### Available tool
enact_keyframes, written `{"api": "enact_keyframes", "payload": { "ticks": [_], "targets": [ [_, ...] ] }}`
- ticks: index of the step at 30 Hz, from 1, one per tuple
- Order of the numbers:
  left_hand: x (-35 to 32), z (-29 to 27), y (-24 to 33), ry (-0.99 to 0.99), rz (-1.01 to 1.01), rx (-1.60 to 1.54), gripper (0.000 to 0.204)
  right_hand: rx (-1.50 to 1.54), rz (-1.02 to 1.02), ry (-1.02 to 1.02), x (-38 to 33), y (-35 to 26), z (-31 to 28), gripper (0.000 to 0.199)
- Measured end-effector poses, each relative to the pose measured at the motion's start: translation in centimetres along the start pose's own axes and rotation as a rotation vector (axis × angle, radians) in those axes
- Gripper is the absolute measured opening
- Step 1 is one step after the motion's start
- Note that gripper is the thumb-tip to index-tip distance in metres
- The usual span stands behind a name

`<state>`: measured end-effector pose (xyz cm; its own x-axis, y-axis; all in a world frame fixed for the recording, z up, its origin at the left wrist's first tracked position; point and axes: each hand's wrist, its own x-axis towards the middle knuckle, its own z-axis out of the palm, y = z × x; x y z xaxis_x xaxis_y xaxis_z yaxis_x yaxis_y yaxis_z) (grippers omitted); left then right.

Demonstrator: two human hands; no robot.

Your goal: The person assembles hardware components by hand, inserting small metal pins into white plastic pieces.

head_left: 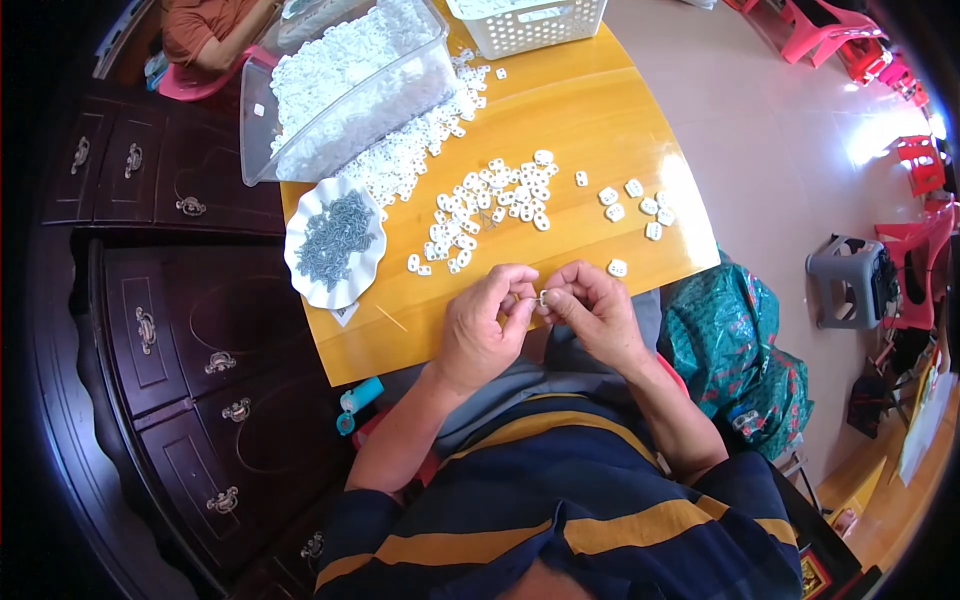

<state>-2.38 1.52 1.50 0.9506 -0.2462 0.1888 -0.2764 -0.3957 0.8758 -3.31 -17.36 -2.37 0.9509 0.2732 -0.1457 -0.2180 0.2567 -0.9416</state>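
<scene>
Pinching a small white plastic piece (543, 297) between the nearly closed thumb and fingers of the right hand (600, 318), over the near edge of a glossy yellow-brown wooden surface (590, 110). Curling the left hand (483, 330) inward toward the same piece, bringing thumb and forefinger almost together right beside it — cannot tell, at this size, about any hold on that side. Working just in front of a loose scatter of white dark-spotted pieces (505, 197), while facing, farther right, a smaller group of rounded white pieces (648, 206) and a lone rounded white piece (617, 268) near the right hand. Having on the left a white scalloped dish (376, 245) heaped with slim grey metal-looking pins (338, 238), plus a thin pale stick (391, 318) between dish and left hand. Looking farther back toward a clear plastic bin (262, 150) full of white pieces — and toward a thick spill of white pieces (410, 160) along its right side — and a white perforated plastic basket (540, 38) at the far edge. Sitting between dark brown wooden drawers (240, 350) on the left and a shiny green plastic bag (720, 330) on the right.
</scene>
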Motion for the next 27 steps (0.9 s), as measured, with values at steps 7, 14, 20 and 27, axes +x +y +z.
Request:
{"api": "enact_keyframes", "payload": {
  "ticks": [7,14,20,27],
  "targets": [
    [0.50,-0.14,0.61,-0.038,0.054,0.128,0.031,-0.007,-0.007,0.029,-0.04,0.04,0.08,0.010],
    [0.60,-0.01,0.43,-0.055,0.052,0.156,0.030,-0.105,-0.016,0.067,-0.02,0.57,0.24,0.008],
    [0.64,0.11,0.45,-0.058,0.010,0.091,0.026,-0.078,-0.024,0.055,-0.07,0.33,0.36,0.008],
    [0.81,0.04,0.81,-0.059,-0.023,0.084,0.025,-0.042,-0.023,0.076,-0.11,0.32,0.48,0.006]
  ]
}}
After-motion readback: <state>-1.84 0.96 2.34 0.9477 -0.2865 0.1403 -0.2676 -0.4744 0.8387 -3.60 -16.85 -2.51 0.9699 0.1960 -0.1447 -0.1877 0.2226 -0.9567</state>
